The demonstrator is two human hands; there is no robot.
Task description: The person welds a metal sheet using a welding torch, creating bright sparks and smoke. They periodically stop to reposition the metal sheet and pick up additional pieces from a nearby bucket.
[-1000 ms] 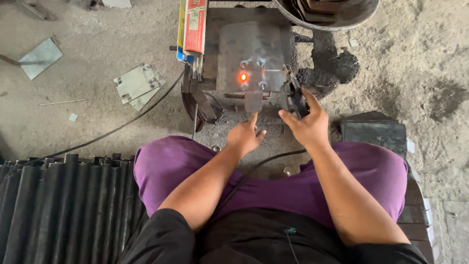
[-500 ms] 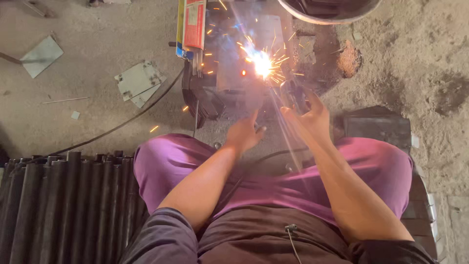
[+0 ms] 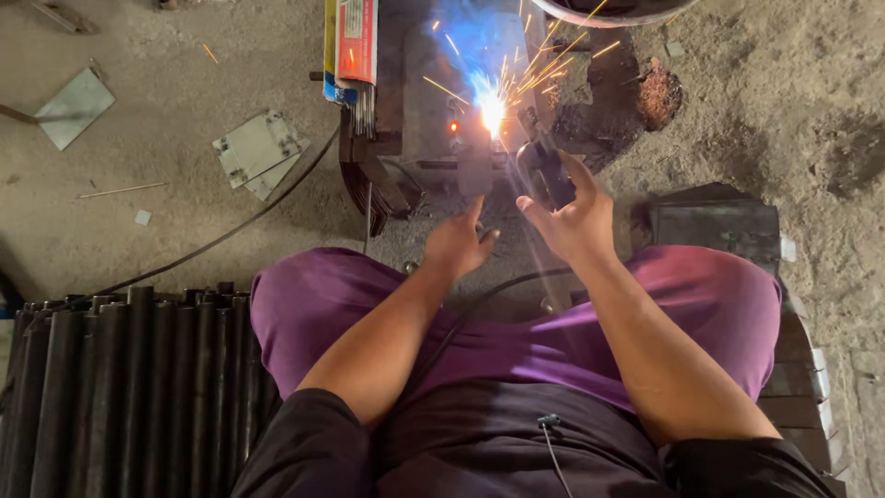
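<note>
Two hands (image 3: 461, 244), one electrode holder (image 3: 544, 171), two loose metal plates (image 3: 256, 148).

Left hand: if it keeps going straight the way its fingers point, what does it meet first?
Probably the small dark metal piece just beyond the left hand, standing by the bright arc. Depth is unclear from this overhead view.

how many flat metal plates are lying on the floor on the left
3, perhaps more. One plate lies alone at far left. Two plates lie stacked beside the black cable; the pile may hide others.
</note>
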